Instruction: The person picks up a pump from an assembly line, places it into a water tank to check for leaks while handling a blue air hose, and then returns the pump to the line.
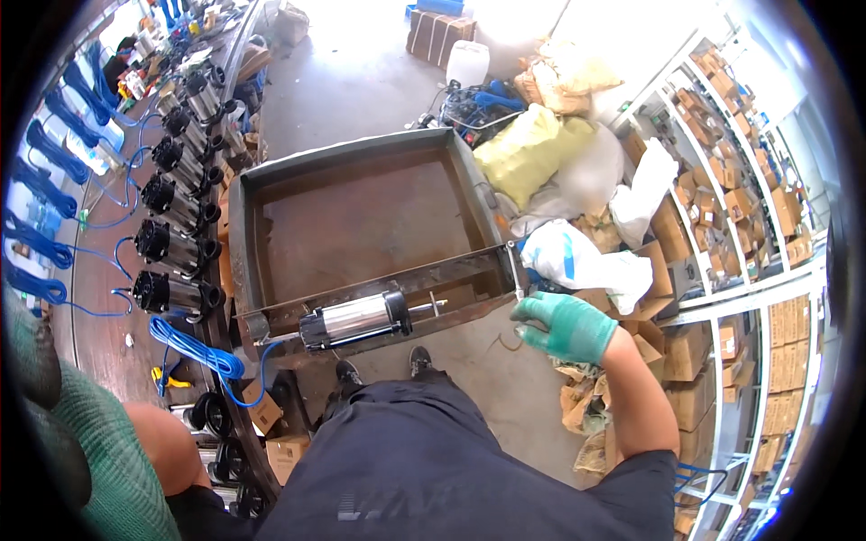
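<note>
- Clock taken from the tank's middle. Hands well apart. Right hand (pixel 566 326), gloved, at 4 o'clock, fingers loosely curled just beside the lower end of a lever (pixel 515 270); cannot tell whether it grips.
- Left hand (pixel 99 442), gloved, at 7–8 o'clock, close to the camera; whether it holds anything cannot be told.
- Pump (pixel 356 320) at 6 o'clock, lying on its side along the near part of the tank (pixel 343 149); presumably laid so to stay clear of the brown water (pixel 361 221).
- Lever at the pump's 2 o'clock, likely set there for right-hand reach.
- Blue cable (pixel 194 347) coiled at 8 o'clock on the counter (pixel 99 361), with slack running to the pump's left end, probably to avoid pulling.
- More pumps (pixel 176 203) at 9 o'clock, lined up side by side, perhaps for easy access.
</note>
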Tool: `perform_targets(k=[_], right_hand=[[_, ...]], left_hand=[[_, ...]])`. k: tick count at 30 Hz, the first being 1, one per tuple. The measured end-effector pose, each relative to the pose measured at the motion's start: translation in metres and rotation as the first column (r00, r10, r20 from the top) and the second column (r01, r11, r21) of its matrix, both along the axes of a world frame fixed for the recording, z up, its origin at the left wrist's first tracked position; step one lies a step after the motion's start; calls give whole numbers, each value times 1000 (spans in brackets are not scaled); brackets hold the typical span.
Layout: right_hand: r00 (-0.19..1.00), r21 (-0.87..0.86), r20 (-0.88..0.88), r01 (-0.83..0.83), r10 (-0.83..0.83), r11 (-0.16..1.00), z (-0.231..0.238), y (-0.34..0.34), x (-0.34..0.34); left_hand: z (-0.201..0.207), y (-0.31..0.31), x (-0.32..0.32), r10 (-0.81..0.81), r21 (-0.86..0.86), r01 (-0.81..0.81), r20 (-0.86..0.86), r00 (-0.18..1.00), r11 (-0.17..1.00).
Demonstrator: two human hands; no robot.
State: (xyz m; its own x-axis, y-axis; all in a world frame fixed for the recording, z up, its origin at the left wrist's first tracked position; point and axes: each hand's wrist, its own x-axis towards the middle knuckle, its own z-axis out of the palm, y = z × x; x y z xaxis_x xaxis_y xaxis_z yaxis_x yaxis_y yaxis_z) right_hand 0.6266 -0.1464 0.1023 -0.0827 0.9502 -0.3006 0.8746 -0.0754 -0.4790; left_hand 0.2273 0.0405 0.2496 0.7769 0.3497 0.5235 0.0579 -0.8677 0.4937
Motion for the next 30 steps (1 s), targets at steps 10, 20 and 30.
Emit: perform_targets(k=[10,20,30], right_hand=[[762,-43,621,-201,184,979,214,-5,-57],[706,132,663,-437,248,890,211,57,-69],[632,126,732,-492,254,862,208,76,-79]], left_hand=[[-1,35,-4,49,-75,-52,-37,998,996],[11,62,-1,145,-264,-164,-88,985,950],[0,65,-16,172,-267,-186,-76,982,946]])
